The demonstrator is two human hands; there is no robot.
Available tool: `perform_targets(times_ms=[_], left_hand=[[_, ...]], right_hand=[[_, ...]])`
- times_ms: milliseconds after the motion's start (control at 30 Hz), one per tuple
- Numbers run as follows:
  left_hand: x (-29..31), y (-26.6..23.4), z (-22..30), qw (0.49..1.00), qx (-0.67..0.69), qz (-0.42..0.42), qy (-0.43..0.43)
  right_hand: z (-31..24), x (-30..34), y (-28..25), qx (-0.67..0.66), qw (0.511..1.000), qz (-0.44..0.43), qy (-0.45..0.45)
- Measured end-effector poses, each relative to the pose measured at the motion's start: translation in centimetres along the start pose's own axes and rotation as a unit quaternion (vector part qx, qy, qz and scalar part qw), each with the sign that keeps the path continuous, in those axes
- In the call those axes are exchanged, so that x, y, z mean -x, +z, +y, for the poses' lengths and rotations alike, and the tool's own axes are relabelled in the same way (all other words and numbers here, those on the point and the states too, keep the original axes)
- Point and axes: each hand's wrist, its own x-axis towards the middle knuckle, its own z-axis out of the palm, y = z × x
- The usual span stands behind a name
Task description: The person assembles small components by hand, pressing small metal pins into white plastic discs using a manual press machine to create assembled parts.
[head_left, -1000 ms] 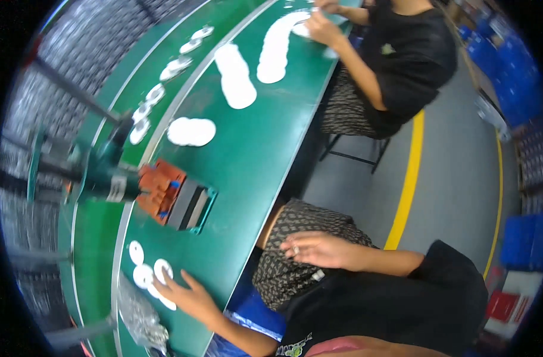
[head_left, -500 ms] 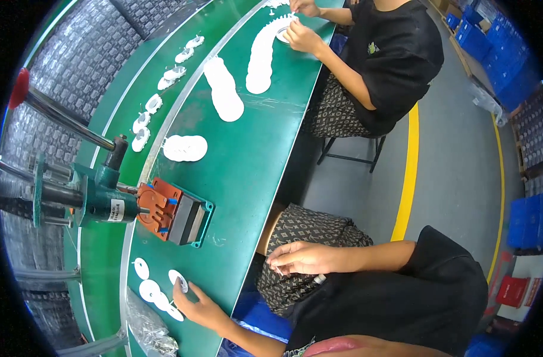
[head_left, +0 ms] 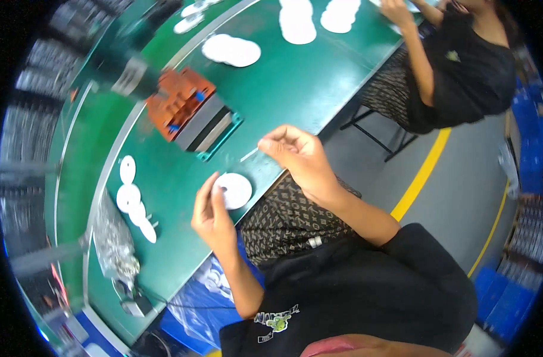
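White round flat plastic disc [head_left: 238, 190] sits at the left hand [head_left: 211, 213], thumb and fingers clamped on its nine o'clock edge. At one o'clock from it, the right hand [head_left: 295, 156] pinches a thin straight white rod [head_left: 249, 154], fingertips together. Rod and disc are apart, so this piece looks unfinished. At nine o'clock, a short row of similar discs [head_left: 128, 196] seems left to handle; whether the overlapping smooth white pile [head_left: 243, 53] at twelve is done, I cannot tell. At eleven stands a blocky orange fixture [head_left: 182, 98]; at eight, a crinkled clear plastic bag [head_left: 112, 238].
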Motion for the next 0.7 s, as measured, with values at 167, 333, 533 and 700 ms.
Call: perform_targets(times_ms=[167, 333, 533, 700], left_hand=[[0.2, -0.1, -0.6, 1.0, -0.01, -0.021, -0.013], [0.6, 0.1, 0.0, 1.0, -0.001, -0.009, 0.005], [0.3, 0.6, 0.4, 0.999, -0.032, -0.022, 0.012], [0.1, 0.4, -0.1, 0.999, -0.038, -0.03, 0.012]], right_hand=[[2.7, -0.5, 2.4, 0.112, 0.992, -0.059, -0.022], [3.6, 0.4, 2.4, 0.295, 0.923, -0.085, -0.233], [4.6, -0.3, 2.0, 0.293, 0.913, -0.064, -0.277], [4.4, -0.6, 2.4, 0.302, 0.896, -0.075, -0.318]])
